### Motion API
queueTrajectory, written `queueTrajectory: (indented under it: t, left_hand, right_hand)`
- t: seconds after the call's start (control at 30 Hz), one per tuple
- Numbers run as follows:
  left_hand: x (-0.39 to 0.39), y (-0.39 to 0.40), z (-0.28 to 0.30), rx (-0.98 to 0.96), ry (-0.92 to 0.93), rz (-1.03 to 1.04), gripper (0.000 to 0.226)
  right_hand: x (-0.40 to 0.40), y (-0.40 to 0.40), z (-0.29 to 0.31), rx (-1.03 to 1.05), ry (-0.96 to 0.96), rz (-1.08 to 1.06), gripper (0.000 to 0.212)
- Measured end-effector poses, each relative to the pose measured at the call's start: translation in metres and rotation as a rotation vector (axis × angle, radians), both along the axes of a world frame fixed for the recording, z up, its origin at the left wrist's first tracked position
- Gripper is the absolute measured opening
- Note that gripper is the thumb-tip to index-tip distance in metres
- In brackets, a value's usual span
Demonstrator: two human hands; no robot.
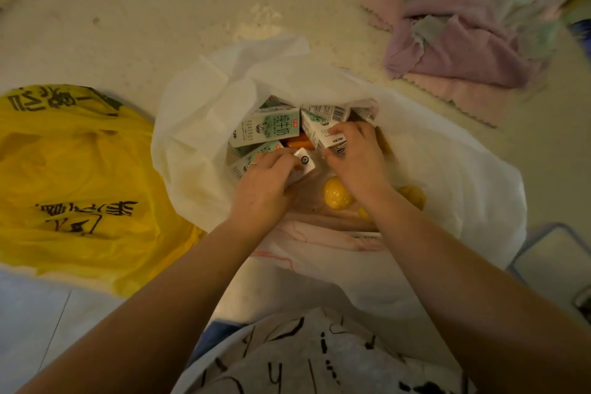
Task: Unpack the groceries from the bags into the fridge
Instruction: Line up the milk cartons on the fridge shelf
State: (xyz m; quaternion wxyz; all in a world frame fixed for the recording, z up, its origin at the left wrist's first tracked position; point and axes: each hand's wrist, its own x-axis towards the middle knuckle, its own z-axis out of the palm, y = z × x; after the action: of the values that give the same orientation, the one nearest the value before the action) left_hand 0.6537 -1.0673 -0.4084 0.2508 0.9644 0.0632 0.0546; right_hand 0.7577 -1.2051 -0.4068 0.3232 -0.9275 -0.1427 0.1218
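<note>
Two hands in one white bag, cartons first

Two hands, both down inside the open mouth of white bag (198,125), set on pale counter (128,9) with rim folded outward so contents show and can be reached from above.

Left hand (265,189): fingers curled round lower milk carton (256,158), thumb side near its white end; ring on one finger. Grip taken on the carton's end, probably because only that end is free of the pile.

Right hand (355,153): fingers bent over and clamped on upright milk carton (316,131), knuckles toward camera. Held near the lower corner, likely for a straight lift out.

Further cartons: flat milk carton (267,129) lying label-up at the back left, more behind, partly hidden under bag rim. Count uncertain.

Beneath, in a clear inner wrap: yellow fruit (337,193), several, round; orange carrots (297,141) wedged between cartons. Heavier boxes on top of soft produce, hence sensible to remove boxes first.

Beside, touching the white bag on the left: yellow bag (80,169), printed, slumped, contents not visible.

Well apart, far right of counter: pink cloths (454,51), crumpled.

Fridge: not in view. Nothing yet clear of the bag.
</note>
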Motion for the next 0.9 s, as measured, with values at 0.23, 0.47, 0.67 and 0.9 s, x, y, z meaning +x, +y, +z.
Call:
queueTrajectory:
  t: [0.23, 0.47, 0.67, 0.9]
  left_hand:
    - [-0.011, -0.003, 0.014, -0.236, -0.124, 0.092, 0.042]
    - [-0.025, -0.011, 0.011, -0.267, -0.188, 0.068, 0.057]
    - [-0.022, 0.018, 0.005, 0.093, 0.161, -0.045, 0.062]
    - [-0.003, 0.029, -0.005, 0.298, 0.382, -0.015, 0.058]
  right_hand:
    - [-0.035, -0.011, 0.019, 0.081, 0.097, 0.094, 0.043]
    - [-0.053, 0.003, 0.024, 0.119, 0.114, 0.066, 0.063]
    - [-0.048, -0.002, 0.026, 0.047, -0.036, 0.138, 0.064]
    - [-0.044, -0.004, 0.021, 0.004, -0.062, 0.172, 0.066]
